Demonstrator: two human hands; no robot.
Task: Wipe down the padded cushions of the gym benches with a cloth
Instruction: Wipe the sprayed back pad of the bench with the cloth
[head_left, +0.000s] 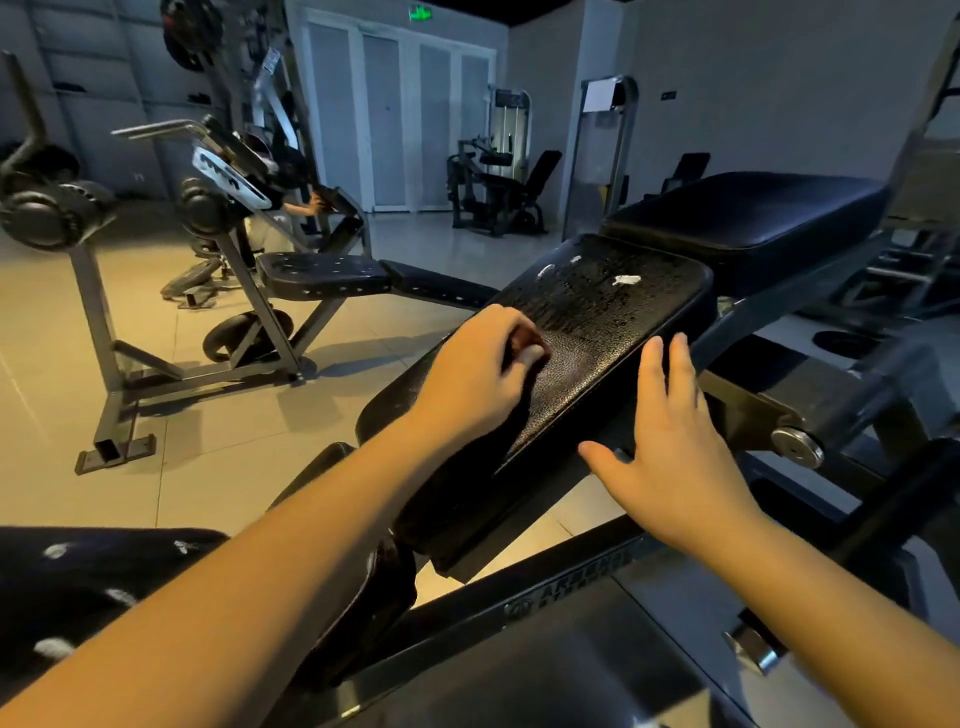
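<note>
As viewed from head height, tiled floor (218, 452) recorded over left and far parts of gym hall. On far wall, white double doors (400, 119), shut. Across near foreground, steel bench frame (571, 577), lettering on beam too blurred to read. Well apart at far left, plate-loaded machine (249, 312) with own black seat pad (324, 275) and weight plates (47, 208) at left end.

At centre, mounted on bench frame, task cushion (597, 332): black, textured, sloping up toward far right, beaded with droplets over far half. Just beyond it at far right, second cushion (748, 213), smooth and dark, parted from first by narrow gap.

On near-left part of task cushion, left hand (483, 374) resting knuckles up, fingers curled under. Something pale and reddish at fingertips, blurred; cannot tell whether wiping cloth, nor whether anything gripped. On near-right edge of same cushion, right hand (670, 441) laid flat, fingers straight and close together, thumb spread wide toward left, nothing held.

On far end of task cushion, white smears (626, 280) lying among droplets. On frame just right of right hand, round steel cap (797, 447).
</note>
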